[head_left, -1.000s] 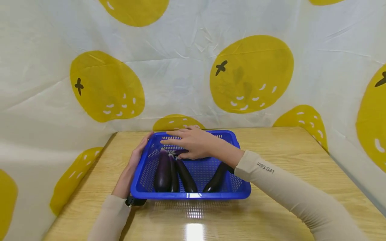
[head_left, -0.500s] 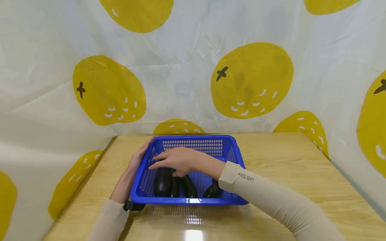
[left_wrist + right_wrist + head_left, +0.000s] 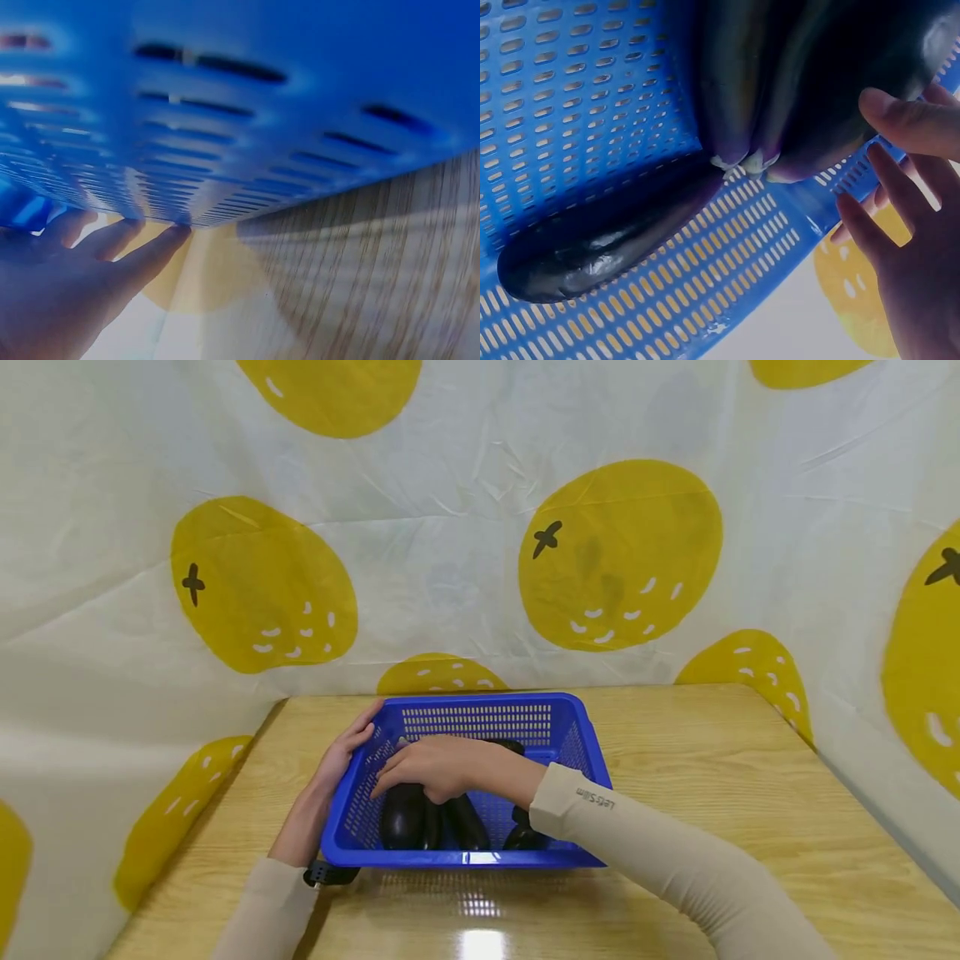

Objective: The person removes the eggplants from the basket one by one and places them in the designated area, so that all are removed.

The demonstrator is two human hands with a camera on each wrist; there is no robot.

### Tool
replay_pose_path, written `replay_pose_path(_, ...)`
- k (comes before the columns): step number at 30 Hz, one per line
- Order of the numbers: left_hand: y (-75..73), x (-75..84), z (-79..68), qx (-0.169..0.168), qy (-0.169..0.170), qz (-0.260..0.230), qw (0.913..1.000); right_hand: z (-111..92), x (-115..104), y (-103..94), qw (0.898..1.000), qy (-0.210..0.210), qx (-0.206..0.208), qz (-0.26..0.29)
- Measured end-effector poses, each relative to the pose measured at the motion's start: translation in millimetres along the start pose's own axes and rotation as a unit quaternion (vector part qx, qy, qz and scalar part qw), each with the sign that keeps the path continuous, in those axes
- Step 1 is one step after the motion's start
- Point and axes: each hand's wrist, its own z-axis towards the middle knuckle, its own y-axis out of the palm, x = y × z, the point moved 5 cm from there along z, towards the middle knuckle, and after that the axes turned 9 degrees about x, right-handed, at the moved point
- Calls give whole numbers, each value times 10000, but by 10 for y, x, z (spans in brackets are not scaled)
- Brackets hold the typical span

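Observation:
A blue perforated plastic basket (image 3: 476,859) holds several dark purple eggplants. My right hand (image 3: 431,766) is inside it, above a thick eggplant (image 3: 402,820) at the left. In the right wrist view the thumb lies over this eggplant's side, the fingers spread apart near the basket wall; no firm grip shows. Beside it are a slim eggplant (image 3: 432,828) and another eggplant (image 3: 468,823). One more eggplant (image 3: 523,837) lies at the right, partly hidden by my forearm. Along the back lies an eggplant (image 3: 607,251). My left hand (image 3: 335,764) rests with extended fingers against the basket's outer left side.
The basket stands on a light wooden table (image 3: 690,752), which extends to both sides of it. Behind and around hangs a white cloth (image 3: 442,568) printed with yellow fruit. A black strap (image 3: 330,873) sits at my left wrist, close to the basket's front left corner.
My right hand has come down and forward-left from above the back of the basket to the thick eggplant at the left. The left hand stays at the basket's side.

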Motion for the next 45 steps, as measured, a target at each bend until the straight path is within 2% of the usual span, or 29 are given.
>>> replay_pose_path(3,3,-5,10,-31,55,-37,10000,4,15,32,10000,-8,-27,31)
replay_pose_path(10,-10,-2,-17,55,59,-67,9999,38,-16,140,9995,-317,25,-43)
replay_pose_path(17,3,-10,-6,165,-126,-133,9997,26,-40,143,9993,-352,138,-58)
replay_pose_path(26,3,-12,2,42,-31,-181,9998,14,-38,138,9984,-478,170,-231)
replay_pose_path(36,-21,-8,8,108,-15,-79,9999,-163,11,-114,9962,-504,609,-376)
replay_pose_path(45,-17,1,10,205,-112,-58,9997,-605,166,-498,9912,-209,1284,-248)
